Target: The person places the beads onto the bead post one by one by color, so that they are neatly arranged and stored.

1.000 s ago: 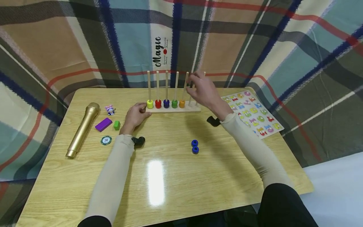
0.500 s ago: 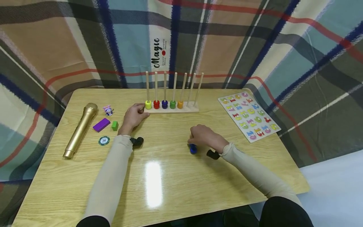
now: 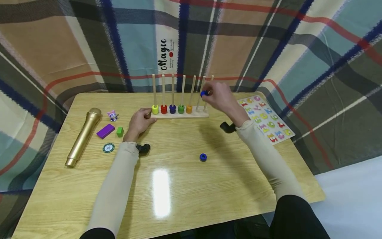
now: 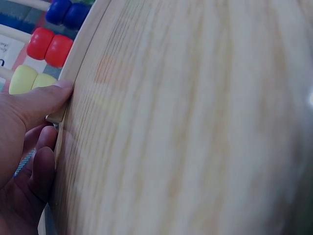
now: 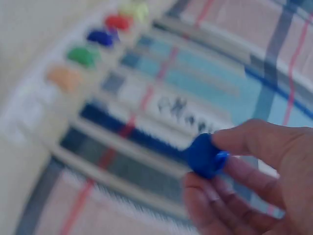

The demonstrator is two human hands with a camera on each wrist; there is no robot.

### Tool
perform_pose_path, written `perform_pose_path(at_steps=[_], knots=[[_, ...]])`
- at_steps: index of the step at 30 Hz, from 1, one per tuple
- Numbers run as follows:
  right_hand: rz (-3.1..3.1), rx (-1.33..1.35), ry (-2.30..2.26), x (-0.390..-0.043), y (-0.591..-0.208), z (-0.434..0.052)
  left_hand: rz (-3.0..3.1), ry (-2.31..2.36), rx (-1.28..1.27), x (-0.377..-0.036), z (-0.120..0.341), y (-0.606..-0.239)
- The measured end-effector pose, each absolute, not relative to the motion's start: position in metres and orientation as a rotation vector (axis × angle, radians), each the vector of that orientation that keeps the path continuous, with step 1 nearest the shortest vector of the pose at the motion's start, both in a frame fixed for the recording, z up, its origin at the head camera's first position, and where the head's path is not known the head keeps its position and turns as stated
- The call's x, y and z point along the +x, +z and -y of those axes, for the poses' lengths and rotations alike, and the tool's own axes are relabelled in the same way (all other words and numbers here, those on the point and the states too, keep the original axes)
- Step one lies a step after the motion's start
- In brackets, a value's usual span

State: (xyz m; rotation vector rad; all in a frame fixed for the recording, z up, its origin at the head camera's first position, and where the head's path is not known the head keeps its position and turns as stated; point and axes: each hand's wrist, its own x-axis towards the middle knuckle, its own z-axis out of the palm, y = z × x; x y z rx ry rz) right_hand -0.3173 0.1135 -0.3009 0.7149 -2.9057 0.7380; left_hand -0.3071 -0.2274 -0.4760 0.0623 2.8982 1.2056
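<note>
A wooden peg rack (image 3: 198, 114) stands at the back of the table, with several upright pegs. Yellow, red, dark blue, green and orange beads (image 3: 189, 109) sit low on its pegs; the two rightmost pegs look bare. My left hand (image 3: 138, 123) grips the base's left end, its thumb (image 4: 49, 100) on the edge beside the yellow beads (image 4: 24, 80). Between thumb and fingertips, my right hand (image 3: 222, 97) pinches a blue bead (image 5: 203, 155) high by the right-hand pegs. A second blue bead (image 3: 203, 157) lies on the table, its hole upward.
To the left lie a gold microphone (image 3: 83, 137), a purple block (image 3: 105, 131), a green block (image 3: 120, 132), a small figurine (image 3: 112, 116) and a round chip (image 3: 108, 148). A sticker sheet (image 3: 268, 121) lies at the right, partly behind my right arm. Plaid cloth hangs behind the table.
My right hand went from the rack down to the two blue beads, picked one up and raised it back beside the right-hand pegs. My left hand has stayed at the rack's end.
</note>
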Motion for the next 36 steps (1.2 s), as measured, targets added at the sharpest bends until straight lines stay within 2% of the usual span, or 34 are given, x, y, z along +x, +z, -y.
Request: perform_pose_path(at_steps=[6, 15, 19, 22, 30, 33, 36], knots=[[2.846, 0.693, 0.737, -0.356, -0.269, -0.115, -2.893, 1.212, 0.079, -0.307, 0.226, -0.479], [2.879, 0.714, 0.603, -0.365, -0.279, -0.118, -2.881, 1.225, 0.102, -0.309, 0.218, -0.479], [2.772, 0.753, 0.614, -0.35, -0.284, -0.125, -2.892, 1.216, 0.09, -0.31, 0.22, -0.475], [2.79, 0.839, 0.615, -0.324, -0.297, -0.13, -2.907, 1.203, 0.073, -0.31, 0.223, -0.472], [3.344, 1.267, 0.332, -0.241, -0.38, -0.128, -2.898, 1.204, 0.074, -0.31, 0.227, -0.473], [3.343, 1.362, 0.27, -0.227, -0.405, -0.124, -2.888, 1.221, 0.066, -0.31, 0.226, -0.474], [3.244, 1.393, 0.328, -0.226, -0.414, -0.119, -2.891, 1.225, 0.048, -0.309, 0.227, -0.475]])
